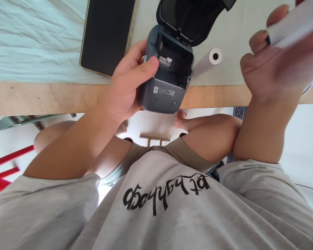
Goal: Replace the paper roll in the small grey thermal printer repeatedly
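My left hand (130,81) grips a dark blue-grey portable label printer (163,92) by its left side, thumb over the rim. Its black lid (187,21) is swung up, and the paper bay inside shows a small printed label but no roll. At the upper right, my right hand (279,66) is closed around a white paper roll (299,22), partly smeared by motion and cut by the frame's edge. Another white paper roll (207,62) with a dark core lies on the table, just right of the printer.
A black flat tablet-like panel (106,34) lies left of the printer on the pale-covered table (36,41). The table's wooden front edge (41,97) runs across the view. Below it are my legs and a red stool (5,173) at far left.
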`<move>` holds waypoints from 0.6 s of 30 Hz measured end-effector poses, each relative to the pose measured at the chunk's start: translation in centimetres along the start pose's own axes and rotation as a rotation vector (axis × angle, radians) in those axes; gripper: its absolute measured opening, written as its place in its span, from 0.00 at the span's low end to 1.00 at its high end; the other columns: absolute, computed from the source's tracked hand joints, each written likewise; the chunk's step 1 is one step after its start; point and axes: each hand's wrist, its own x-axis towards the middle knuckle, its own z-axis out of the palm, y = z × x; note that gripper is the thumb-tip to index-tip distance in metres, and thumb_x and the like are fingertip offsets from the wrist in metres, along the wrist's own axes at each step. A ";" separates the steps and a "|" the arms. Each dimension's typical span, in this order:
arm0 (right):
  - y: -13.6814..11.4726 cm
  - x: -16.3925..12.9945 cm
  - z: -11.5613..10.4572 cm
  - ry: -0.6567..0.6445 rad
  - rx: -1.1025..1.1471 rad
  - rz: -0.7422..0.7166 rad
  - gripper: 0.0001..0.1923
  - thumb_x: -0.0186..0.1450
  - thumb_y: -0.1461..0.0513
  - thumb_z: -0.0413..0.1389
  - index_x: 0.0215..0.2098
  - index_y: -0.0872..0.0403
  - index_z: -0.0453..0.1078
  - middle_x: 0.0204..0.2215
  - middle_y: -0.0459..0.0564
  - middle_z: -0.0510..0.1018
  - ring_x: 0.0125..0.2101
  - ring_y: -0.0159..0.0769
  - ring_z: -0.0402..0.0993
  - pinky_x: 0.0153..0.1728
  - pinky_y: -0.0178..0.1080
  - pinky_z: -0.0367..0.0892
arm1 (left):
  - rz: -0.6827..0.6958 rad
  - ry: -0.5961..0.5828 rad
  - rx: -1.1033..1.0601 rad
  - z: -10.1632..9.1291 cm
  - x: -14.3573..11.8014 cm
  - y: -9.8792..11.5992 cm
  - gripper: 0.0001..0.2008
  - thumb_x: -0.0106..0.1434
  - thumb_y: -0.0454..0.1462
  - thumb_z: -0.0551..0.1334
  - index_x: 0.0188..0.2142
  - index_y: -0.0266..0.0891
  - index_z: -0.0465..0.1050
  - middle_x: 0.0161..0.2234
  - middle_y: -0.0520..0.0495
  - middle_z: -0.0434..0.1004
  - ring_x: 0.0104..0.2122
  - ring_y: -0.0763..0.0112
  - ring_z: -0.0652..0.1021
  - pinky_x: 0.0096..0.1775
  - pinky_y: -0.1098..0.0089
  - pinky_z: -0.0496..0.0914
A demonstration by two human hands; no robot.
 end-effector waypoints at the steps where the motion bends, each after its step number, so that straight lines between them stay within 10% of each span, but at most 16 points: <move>1: 1.3 0.1 0.1 0.129 0.091 0.089 0.22 0.72 0.46 0.50 0.38 0.57 0.68 0.34 0.39 0.71 0.31 0.15 0.69 0.29 0.26 0.61 | 0.003 0.004 0.002 0.1 0.0 0.0 0.07 0.69 0.37 0.65 0.44 0.40 0.81 0.35 0.48 0.79 0.32 0.72 0.78 0.31 0.74 0.72; 4: 4.3 0.2 1.1 0.421 0.153 0.133 0.06 0.61 0.60 0.53 0.35 0.54 0.62 0.27 0.38 0.64 0.21 0.16 0.58 0.22 0.29 0.53 | 0.013 -0.026 0.021 -0.1 0.1 -0.1 0.07 0.67 0.39 0.67 0.43 0.42 0.81 0.36 0.48 0.80 0.32 0.72 0.77 0.29 0.74 0.71; 11: 7.0 -0.3 0.0 0.424 -0.110 0.016 0.26 0.41 0.77 0.66 0.35 0.53 0.68 0.31 0.41 0.70 0.30 0.23 0.62 0.32 0.32 0.58 | 0.004 -0.032 -0.016 -0.1 0.2 -0.3 0.07 0.68 0.38 0.67 0.43 0.40 0.82 0.34 0.49 0.78 0.31 0.74 0.77 0.30 0.77 0.72; 15: 5.5 -1.1 -0.5 0.393 -0.180 -0.143 0.31 0.45 0.62 0.73 0.46 0.52 0.71 0.42 0.48 0.73 0.41 0.31 0.71 0.47 0.39 0.67 | 0.000 -0.011 -0.015 0.0 0.3 -0.4 0.07 0.66 0.39 0.69 0.43 0.41 0.83 0.34 0.49 0.78 0.31 0.74 0.77 0.30 0.78 0.72; 18: 2.7 -2.0 1.0 0.502 -0.217 -0.363 0.20 0.64 0.47 0.61 0.43 0.53 0.69 0.41 0.51 0.67 0.44 0.33 0.68 0.52 0.42 0.63 | -0.022 -0.032 -0.030 -0.1 0.4 -0.3 0.07 0.67 0.38 0.68 0.43 0.40 0.81 0.34 0.50 0.79 0.31 0.74 0.78 0.29 0.77 0.72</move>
